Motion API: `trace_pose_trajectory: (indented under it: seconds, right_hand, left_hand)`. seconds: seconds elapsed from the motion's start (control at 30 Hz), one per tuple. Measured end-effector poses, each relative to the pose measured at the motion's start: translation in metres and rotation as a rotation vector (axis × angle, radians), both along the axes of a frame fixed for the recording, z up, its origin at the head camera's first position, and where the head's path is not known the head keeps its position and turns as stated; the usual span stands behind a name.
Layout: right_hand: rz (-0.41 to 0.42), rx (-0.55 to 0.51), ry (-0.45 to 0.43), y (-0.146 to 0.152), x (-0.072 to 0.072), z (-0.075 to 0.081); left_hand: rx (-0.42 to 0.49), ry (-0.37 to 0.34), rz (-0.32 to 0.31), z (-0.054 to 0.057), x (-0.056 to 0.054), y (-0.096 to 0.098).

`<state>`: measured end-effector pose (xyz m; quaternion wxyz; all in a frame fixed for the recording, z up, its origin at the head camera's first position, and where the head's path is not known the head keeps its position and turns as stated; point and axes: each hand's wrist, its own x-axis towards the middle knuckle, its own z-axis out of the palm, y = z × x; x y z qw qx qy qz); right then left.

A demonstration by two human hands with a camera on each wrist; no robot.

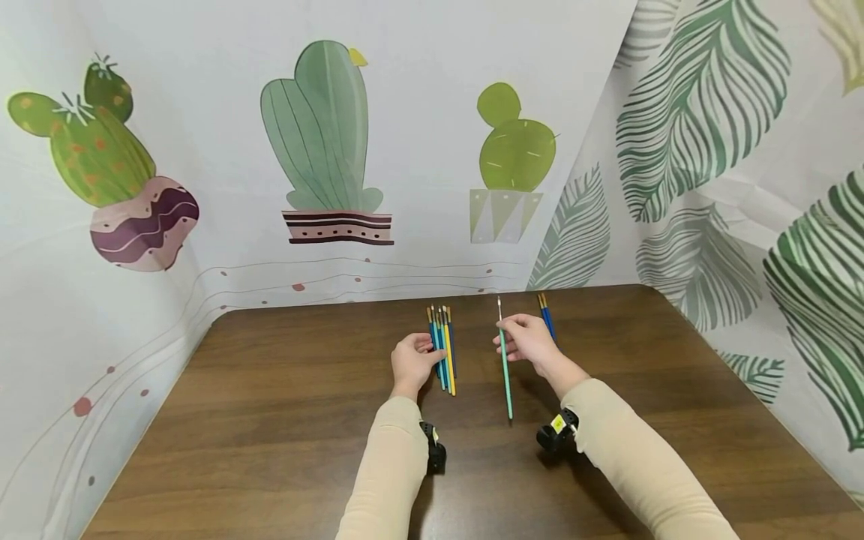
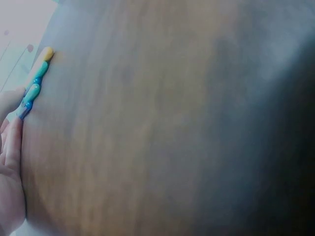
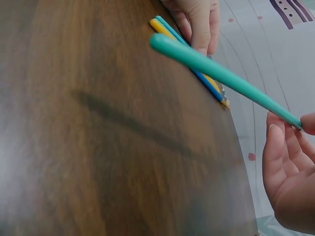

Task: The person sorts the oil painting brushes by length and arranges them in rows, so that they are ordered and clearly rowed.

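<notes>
My right hand (image 1: 531, 342) pinches a teal-handled paintbrush (image 1: 506, 379) near its ferrule, bristles pointing away from me. Its shadow in the right wrist view shows the brush (image 3: 211, 70) raised off the table. My left hand (image 1: 413, 365) holds a row of several paintbrushes (image 1: 449, 367) lying side by side, with blue, teal and yellow handles. The thumb lies across them while the fingers are at their left side. In the left wrist view, the handle ends (image 2: 34, 91) show between thumb and fingers, and much of that hand is cut off.
Beyond my right hand lie blue-handled brushes (image 1: 546, 313), partly hidden by it. The brown wooden table (image 1: 283, 405) meets a white cloth backdrop (image 1: 418, 150) printed with cacti and leaves. A small black camera (image 1: 557, 431) sits on each wrist.
</notes>
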<state>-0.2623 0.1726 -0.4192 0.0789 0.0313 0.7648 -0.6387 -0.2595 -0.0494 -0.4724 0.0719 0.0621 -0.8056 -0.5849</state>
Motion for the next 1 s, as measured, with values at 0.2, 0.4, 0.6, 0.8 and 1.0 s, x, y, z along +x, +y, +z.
trace_pose_trajectory:
  seconds: [0.2,0.4,0.6,0.8,1.0]
  right_hand:
    - [-0.002,0.003,0.004,0.011,0.005,-0.002]
    - [0.008,0.006,0.013,0.024,0.011,-0.003]
    - [0.021,0.029,0.012,0.037,0.014,-0.002]
    - [0.043,0.061,0.016,0.05,0.02,-0.001]
    - [0.038,0.068,0.0,0.062,0.027,-0.002]
  left_hand:
    - [-0.004,-0.004,0.0,0.001,0.001,-0.001]
    - [-0.007,0.003,0.0,0.002,0.002,-0.001]
    - [-0.015,0.007,0.002,0.004,0.003,0.0]
    - [-0.013,0.002,0.004,0.004,0.003,0.0]
    - [-0.015,-0.005,0.005,0.003,0.003,0.0]
